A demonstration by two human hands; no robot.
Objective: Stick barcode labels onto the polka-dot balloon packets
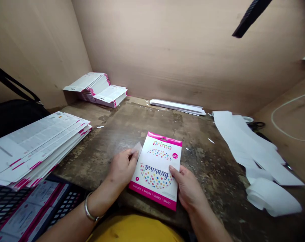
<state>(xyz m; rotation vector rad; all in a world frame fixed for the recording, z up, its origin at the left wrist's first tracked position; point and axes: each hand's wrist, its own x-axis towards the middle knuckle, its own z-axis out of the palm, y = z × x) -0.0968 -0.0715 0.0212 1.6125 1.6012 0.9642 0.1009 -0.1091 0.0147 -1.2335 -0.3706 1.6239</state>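
A white and pink balloon packet (156, 171), printed "prima", is tilted slightly above the worn table, its front facing up. My right hand (189, 186) grips its right edge, thumb on the front and fingers behind. My left hand (123, 168), with a metal bangle on the wrist, is beside the packet's left edge. Thumb and fingers there pinch a small whitish translucent piece (137, 148), which lies against the packet's upper left side.
Flat printed cards (46, 141) are stacked at the left, above a black basket (74, 198) of packets. Folded packets (99, 87) stand in the back left corner. White strips (177, 107) lie at the back wall; white paper rolls (245, 148) and scissors (258, 125) are right.
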